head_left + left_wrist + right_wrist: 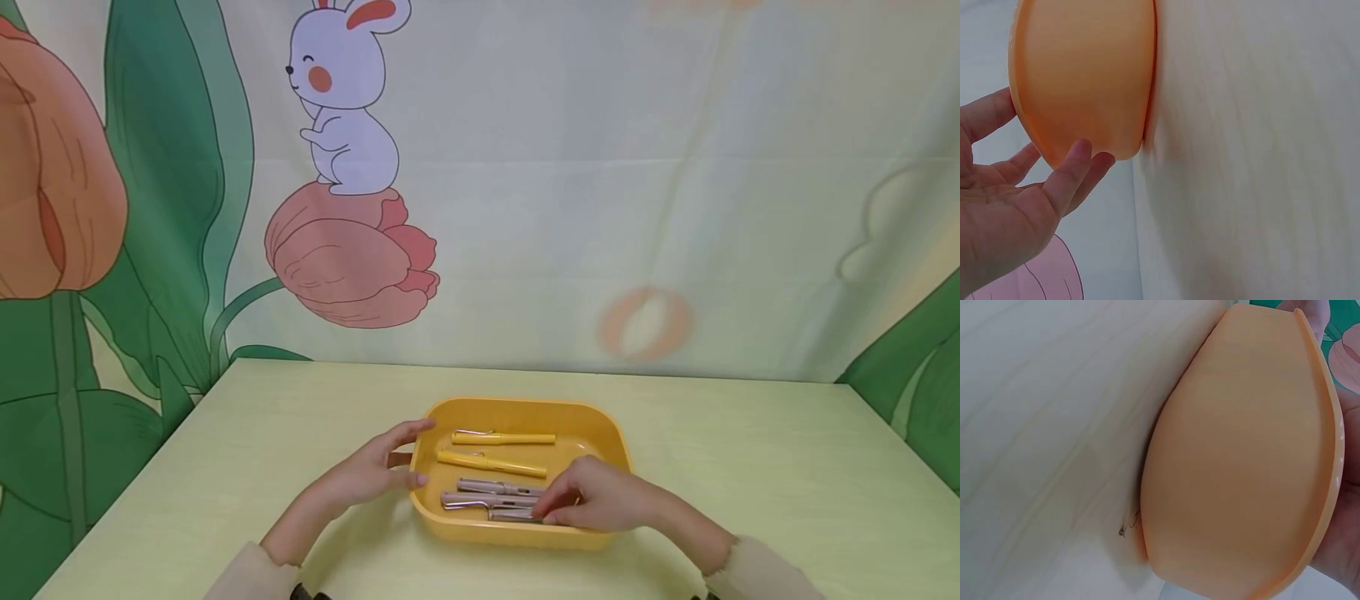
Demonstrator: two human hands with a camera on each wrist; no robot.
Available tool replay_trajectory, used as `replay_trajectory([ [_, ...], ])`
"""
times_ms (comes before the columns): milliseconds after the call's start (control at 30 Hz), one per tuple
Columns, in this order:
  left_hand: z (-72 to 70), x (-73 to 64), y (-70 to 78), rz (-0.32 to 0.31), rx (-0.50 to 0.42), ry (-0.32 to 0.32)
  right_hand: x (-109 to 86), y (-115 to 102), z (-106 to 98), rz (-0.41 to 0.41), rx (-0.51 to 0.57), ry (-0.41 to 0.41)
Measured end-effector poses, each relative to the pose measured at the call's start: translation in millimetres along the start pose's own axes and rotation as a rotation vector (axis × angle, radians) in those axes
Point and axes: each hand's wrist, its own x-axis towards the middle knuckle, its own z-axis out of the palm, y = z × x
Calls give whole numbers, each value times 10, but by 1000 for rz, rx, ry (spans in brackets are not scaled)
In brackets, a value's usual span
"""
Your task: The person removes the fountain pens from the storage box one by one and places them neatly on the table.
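A yellow plastic tray (pixel 525 537) stands on the table with pens lying in it. My left hand (pixel 375 467) grips its left end, thumb and fingers at the rim; the left wrist view shows fingertips against the tray's outer wall (pixel 1085 75). Inside, my right hand (pixel 600 496) pinches the right end of the front metallic grey-pink pen (pixel 513 516). Behind that pen lie two similar ones, a clipped pen (pixel 480 500) and another pen (pixel 495 487), partly covered by the fingers. In the right wrist view the tray wall hides my right fingertips.
Farther back in the tray lie two yellow pens, one (pixel 491 463) in the middle and one (pixel 506 438) near the back wall. The pale table (pixel 750 467) extends around the tray. Behind it hangs a printed cloth (pixel 525 208) with a rabbit and flowers.
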Motion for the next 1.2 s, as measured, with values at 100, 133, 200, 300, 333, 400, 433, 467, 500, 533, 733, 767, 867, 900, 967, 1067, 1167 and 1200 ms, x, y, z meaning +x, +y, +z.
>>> replay_trajectory([
  [100, -9, 12, -12, -10, -21, -28, 33, -4, 3, 21, -5, -21],
  [133, -12, 17, -17, -13, -31, -37, 43, -6, 4, 34, -1, -30],
  [200, -16, 27, -23, -22, -49, -49, 62, -11, 5, 64, 8, -48],
  [300, -16, 38, -24, -40, -72, -54, 90, -13, 9, 102, 27, -73],
  [333, -17, 42, -25, -44, -72, -54, 100, -13, 10, 109, 28, -80],
  [400, -17, 48, -23, -49, -66, -51, 124, -9, 12, 106, 6, -93],
  [433, -18, 51, -21, -51, -63, -50, 139, -4, 13, 99, -11, -100],
  [467, -20, 54, -17, -53, -59, -49, 154, 1, 14, 90, -28, -107],
  [500, -21, 56, -15, -53, -57, -49, 171, 6, 17, 80, -44, -113],
  [533, -22, 57, -13, -53, -50, -47, 187, 13, 20, 69, -69, -119],
  [733, -18, 59, 1, -51, -63, -50, 262, 50, 61, 40, -135, -94],
  [767, -16, 61, 2, -51, -67, -51, 267, 55, 68, 39, -138, -79],
  [867, -14, 67, 0, -45, -74, -55, 268, 64, 69, 49, -179, -23],
  [900, -14, 69, 0, -44, -75, -55, 267, 67, 65, 56, -196, -7],
  [967, -16, 72, -2, -41, -78, -56, 259, 70, 52, 71, -226, 18],
  [1067, -19, 70, -2, -38, -82, -56, 247, 71, 31, 89, -254, 26],
  [1167, -21, 67, -4, -39, -83, -57, 236, 74, 22, 99, -259, 22],
  [1200, -22, 67, -5, -38, -84, -58, 234, 77, 22, 100, -264, 23],
])
